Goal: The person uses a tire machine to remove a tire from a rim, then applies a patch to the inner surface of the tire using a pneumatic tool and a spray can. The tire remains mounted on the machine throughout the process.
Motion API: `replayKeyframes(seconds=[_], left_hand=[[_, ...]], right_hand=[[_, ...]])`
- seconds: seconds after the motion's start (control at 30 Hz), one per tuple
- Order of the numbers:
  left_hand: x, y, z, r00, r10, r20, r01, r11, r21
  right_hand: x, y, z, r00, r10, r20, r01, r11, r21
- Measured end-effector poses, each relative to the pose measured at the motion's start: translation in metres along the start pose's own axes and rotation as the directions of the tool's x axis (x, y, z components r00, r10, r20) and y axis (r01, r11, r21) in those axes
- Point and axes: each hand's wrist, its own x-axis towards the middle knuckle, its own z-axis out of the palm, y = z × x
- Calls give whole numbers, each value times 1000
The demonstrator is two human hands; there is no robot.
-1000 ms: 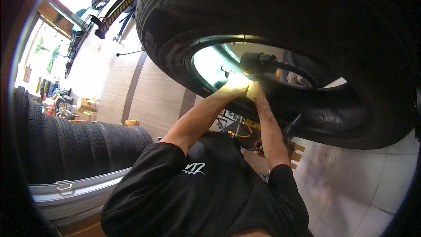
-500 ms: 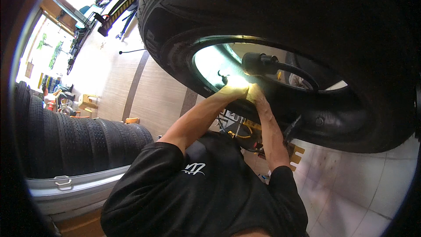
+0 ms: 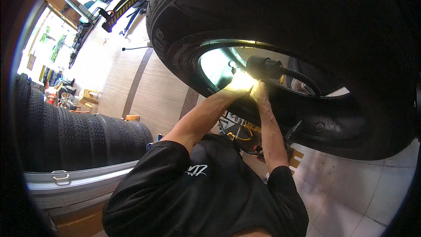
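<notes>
A large black tire (image 3: pixel 280 13) stands tilted before me, and both my arms reach into its opening. Under a strong glare, my left hand (image 3: pixel 241 82) is closed inside the tire. A small piece with a rounded, bright end (image 3: pixel 233 65) sticks up just past its fingers; its kind is unclear. Pressed close beside it, my right hand (image 3: pixel 259 91) also looks closed, its fingertips washed out by light. Just above the hands hangs a black lamp head (image 3: pixel 262 67) on a flexible neck (image 3: pixel 302 79). What the hands grip is hidden.
A row of black tires (image 3: pixel 83 138) stands at the left behind a pale metal edge (image 3: pixel 101 171). Below the big tire are yellow-handled tools (image 3: pixel 239 135). A small stool (image 3: pixel 89 96) and a yellow-and-black striped arm (image 3: pixel 131 2) lie farther off.
My hands have shifted slightly up and right within the tire. The small piece past my left hand now points more upward and shows a bright end. The whole view has shifted a little.
</notes>
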Motion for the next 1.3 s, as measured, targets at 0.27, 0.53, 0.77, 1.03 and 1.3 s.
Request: replayKeyframes(seconds=[0.27,0.53,0.77,1.03,1.3], left_hand=[[-23,-13,5,984,46,173,-79,979,189],[-19,-5,7,998,46,33,-52,975,216],[3,-21,39,995,-58,-80,62,997,47],[-24,-10,-6,993,32,112,-59,967,250],[-42,12,-36,997,44,59,-60,955,290]], right_hand=[[-9,-5,14,923,-385,-5,383,919,-99],[-16,-4,12,908,-296,-298,287,955,-72],[-6,-27,-19,999,22,-35,-23,1000,-19],[-10,-20,9,904,-389,-179,369,919,-136],[-18,-14,6,949,-300,-101,284,948,-147]])
